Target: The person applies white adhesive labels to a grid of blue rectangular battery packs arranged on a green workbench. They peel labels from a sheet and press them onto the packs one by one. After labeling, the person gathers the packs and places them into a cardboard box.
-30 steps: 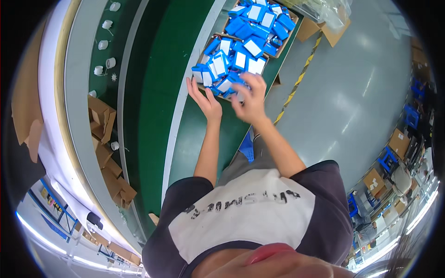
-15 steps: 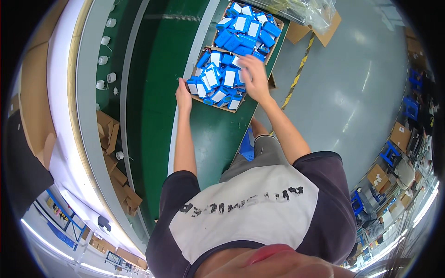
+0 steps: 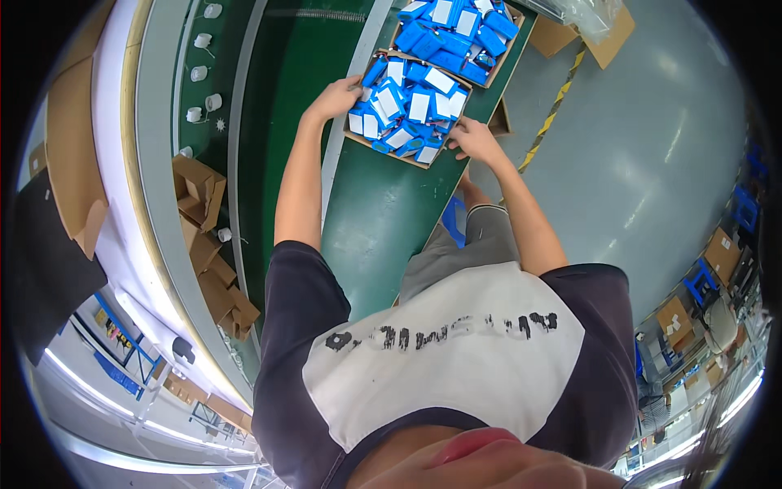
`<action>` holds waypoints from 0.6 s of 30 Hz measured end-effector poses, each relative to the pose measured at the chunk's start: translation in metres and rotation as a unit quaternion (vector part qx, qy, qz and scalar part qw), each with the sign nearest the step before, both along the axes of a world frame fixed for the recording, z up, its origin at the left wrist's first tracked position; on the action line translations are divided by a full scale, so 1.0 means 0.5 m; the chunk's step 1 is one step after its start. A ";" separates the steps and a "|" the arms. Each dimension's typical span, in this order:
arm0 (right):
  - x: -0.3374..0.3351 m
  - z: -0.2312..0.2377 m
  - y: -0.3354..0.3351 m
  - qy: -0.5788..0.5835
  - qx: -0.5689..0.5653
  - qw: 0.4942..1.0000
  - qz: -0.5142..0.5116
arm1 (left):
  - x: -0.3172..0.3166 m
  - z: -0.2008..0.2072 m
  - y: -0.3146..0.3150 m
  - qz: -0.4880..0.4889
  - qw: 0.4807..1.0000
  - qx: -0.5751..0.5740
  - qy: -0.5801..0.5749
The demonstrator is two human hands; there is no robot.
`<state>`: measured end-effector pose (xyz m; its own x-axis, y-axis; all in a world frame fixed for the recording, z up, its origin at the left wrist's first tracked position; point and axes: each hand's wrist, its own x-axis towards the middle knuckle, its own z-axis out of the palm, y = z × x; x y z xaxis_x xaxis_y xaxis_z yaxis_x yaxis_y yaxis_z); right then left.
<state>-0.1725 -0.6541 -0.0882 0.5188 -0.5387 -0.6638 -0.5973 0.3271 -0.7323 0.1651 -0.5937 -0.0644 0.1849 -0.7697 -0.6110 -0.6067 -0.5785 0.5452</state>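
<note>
A shallow cardboard box (image 3: 386,153) full of blue battery packs (image 3: 419,107) with white labels sits on the green bench (image 3: 366,204). My left hand (image 3: 337,99) grips its left side, fingertips over the rim. At the opposite side, my right hand (image 3: 477,140) has its fingers bent against the right edge near the front corner. The packs lie heaped at various angles. Right behind stands a second cardboard box (image 3: 507,54), also heaped with blue packs; the top of the picture cuts it off.
Left of the bench runs a dark green strip (image 3: 285,106) between grey rails. Beyond it are small white cylinders (image 3: 199,74) and open cardboard cartons (image 3: 200,191). At the right, a carton (image 3: 555,36) with clear plastic (image 3: 599,18) stands near yellow-black floor tape (image 3: 556,107).
My right hand has come down from over the packs to the near box's right edge. My left hand has moved farther up the left side. The whole view has shifted slightly.
</note>
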 end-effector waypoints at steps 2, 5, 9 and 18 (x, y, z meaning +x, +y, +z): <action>0.001 0.056 0.005 0.003 0.052 0.998 -0.035 | 0.000 -0.006 -0.011 -0.041 0.997 0.020 -0.064; 0.034 0.017 0.011 0.069 -0.028 0.997 0.012 | -0.024 0.015 -0.032 -0.088 0.988 0.022 -0.125; 0.024 0.017 -0.025 0.022 0.047 0.999 -0.010 | -0.024 0.009 -0.027 -0.139 0.975 0.040 -0.170; -0.056 0.008 0.048 -0.012 -0.132 0.986 0.105 | -0.090 -0.011 0.132 -0.085 0.988 -0.078 -0.107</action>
